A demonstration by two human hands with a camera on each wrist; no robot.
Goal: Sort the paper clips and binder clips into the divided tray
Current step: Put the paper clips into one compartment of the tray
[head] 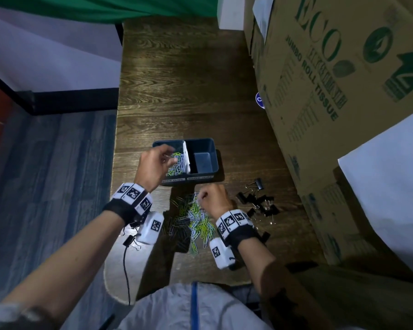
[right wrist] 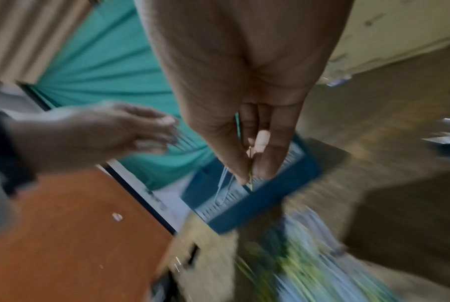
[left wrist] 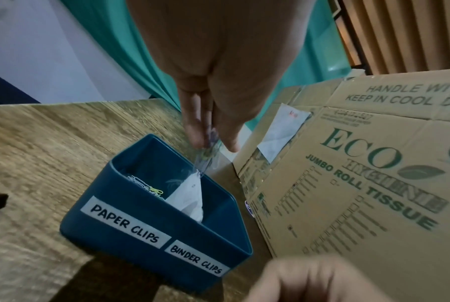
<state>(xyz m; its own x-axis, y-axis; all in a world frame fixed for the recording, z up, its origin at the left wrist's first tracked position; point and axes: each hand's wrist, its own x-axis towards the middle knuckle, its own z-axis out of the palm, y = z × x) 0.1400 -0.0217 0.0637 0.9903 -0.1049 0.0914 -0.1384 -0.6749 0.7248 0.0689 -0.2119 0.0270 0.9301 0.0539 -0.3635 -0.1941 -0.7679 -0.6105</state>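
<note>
Head view: nearest, the loose pile of coloured wire paper clips (head: 196, 222) sits just short of the dark blue divided plastic tray (head: 204, 145), an easy reach. The right hand (head: 214, 196) pinches a few clips over it. The left hand (head: 153, 165) pinches clips above the tray's paper-clip side, probably to drop them. Black metal binder clips (head: 258, 201) lie untouched right of the pile.

Dim, cool light throughout, with dark shadows across the bench (head: 177, 91), bowed wide-angle edges, and heavy motion smear in the right wrist view.

1. both forearms bare, each with a black wrist strap (head: 116, 210) topped by white blocks printed with black square tags.
2. a white camera box (head: 151, 227) hangs under each wrist, thin black cable trailing below the left.
3. pale grey top, blue stripe.
</note>
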